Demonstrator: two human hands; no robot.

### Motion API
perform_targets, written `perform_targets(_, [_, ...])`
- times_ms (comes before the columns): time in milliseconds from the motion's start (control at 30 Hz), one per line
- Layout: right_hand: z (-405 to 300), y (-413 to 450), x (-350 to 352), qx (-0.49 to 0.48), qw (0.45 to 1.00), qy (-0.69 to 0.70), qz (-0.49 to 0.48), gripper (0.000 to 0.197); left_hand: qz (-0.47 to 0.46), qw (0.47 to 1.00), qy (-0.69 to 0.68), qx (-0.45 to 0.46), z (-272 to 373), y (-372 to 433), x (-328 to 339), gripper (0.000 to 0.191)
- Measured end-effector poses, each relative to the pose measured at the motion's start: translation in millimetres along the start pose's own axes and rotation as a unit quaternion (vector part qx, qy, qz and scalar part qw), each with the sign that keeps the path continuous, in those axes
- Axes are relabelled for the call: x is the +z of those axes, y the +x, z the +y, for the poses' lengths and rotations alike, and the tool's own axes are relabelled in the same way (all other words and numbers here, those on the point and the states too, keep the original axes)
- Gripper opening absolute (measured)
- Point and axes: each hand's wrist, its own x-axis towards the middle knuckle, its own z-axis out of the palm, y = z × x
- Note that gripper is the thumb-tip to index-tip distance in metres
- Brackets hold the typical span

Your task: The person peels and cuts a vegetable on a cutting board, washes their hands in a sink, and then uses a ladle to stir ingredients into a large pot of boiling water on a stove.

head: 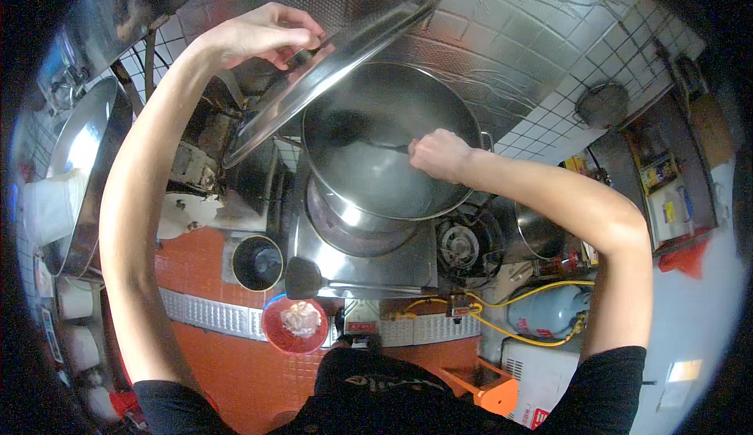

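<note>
My left hand [267, 36] grips the knob of a large metal lid [323, 86], which is held tilted above the left side of a tall stainless steel stockpot [356, 216]. The pot stands on a steel stove top [347, 267]. Over the pot's mouth, my right hand [440, 155] is closed around a dark, thin-handled utensil [385, 146]. The far end of that utensil is blurred and hard to make out. Cloudy pale liquid [382, 179] shows inside, through what looks like steam.
A wide-bladed turner [303, 279] lies along the stove's front edge. Below are a dark bin [257, 263] and a red basket [294, 332] holding something pale. A gas burner [459, 247] sits right of the pot, above a gas cylinder [544, 311] with a yellow hose [517, 335].
</note>
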Motion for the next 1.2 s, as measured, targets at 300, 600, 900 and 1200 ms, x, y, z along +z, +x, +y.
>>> perform_targets(300, [1, -25, -25, -0.053, 0.995, 0.081, -0.028, 0.009, -0.01, 1.0, -0.001, 0.004, 2, 8, 6, 0.041])
perform_targets(600, [-11, -126, -60, 0.095, 0.987, 0.113, -0.065, 0.021, -0.021, 1.0, 0.003, 0.003, 3, 6, 7, 0.037])
perform_targets(900, [-30, -205, -58, 0.259, 0.954, 0.148, 0.043, 0.031, -0.04, 0.998, -0.046, -0.015, -5, 8, -3, 0.04])
perform_targets(1200, [6, -177, -20, 0.245, 0.958, 0.095, 0.117, 0.033, 0.046, 0.995, -0.084, -0.025, -27, -7, -19, 0.073])
